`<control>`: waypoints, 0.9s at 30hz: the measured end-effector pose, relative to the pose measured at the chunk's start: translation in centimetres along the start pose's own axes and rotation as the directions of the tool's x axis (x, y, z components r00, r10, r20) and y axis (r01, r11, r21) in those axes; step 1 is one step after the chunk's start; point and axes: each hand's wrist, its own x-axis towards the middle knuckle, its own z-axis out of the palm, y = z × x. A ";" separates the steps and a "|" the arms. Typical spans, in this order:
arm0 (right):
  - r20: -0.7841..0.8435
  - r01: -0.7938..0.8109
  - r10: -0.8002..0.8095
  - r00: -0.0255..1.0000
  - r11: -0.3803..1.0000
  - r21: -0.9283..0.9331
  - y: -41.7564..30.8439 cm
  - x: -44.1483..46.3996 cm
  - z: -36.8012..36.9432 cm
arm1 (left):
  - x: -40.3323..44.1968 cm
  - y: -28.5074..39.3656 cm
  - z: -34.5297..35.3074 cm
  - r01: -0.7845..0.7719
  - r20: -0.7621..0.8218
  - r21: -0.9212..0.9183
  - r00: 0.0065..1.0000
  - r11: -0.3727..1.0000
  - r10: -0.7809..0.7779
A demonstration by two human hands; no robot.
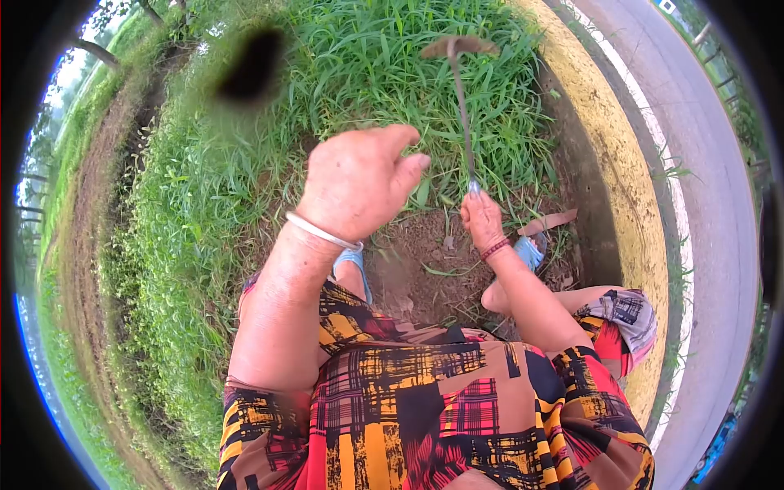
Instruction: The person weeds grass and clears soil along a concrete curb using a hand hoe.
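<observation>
My right hand (482, 222) is closed around the handle of a hand hoe (462, 102), a thin metal shaft with a brownish crosswise blade raised over the grass. My left hand (359, 173), with a white bangle at its wrist, is lifted close to the camera. Its thumb and forefinger stand apart with nothing seen between them; the other fingers are curled and mostly hidden. Tall green grass (392, 65) grows in front of both hands. Below them is a patch of bare brown soil (425, 253) with scattered cut blades.
A yellow-painted curb (608, 122) curves along the right, beside a paved road (694, 122) with a white edge line. My feet in blue footwear (529, 253) flank the bare soil. A dark blurred spot (251, 65) hangs at upper left; I cannot tell what it is.
</observation>
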 end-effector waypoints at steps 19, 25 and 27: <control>0.040 -0.500 0.499 0.866 0.862 0.087 3.8 -0.3 -0.5 | -4.6 5.7 8.6 -0.413 0.505 -0.192 0.736 0.890 0.450; -0.068 -0.600 0.598 0.799 0.786 -0.151 14.3 -4.8 -1.3 | -5.0 6.1 9.1 -0.446 0.401 -0.160 0.786 0.881 0.471; -0.038 -0.564 0.567 0.823 0.823 0.074 1.2 -2.5 -0.2 | -5.2 6.2 9.9 -0.429 0.459 -0.250 0.737 0.868 0.496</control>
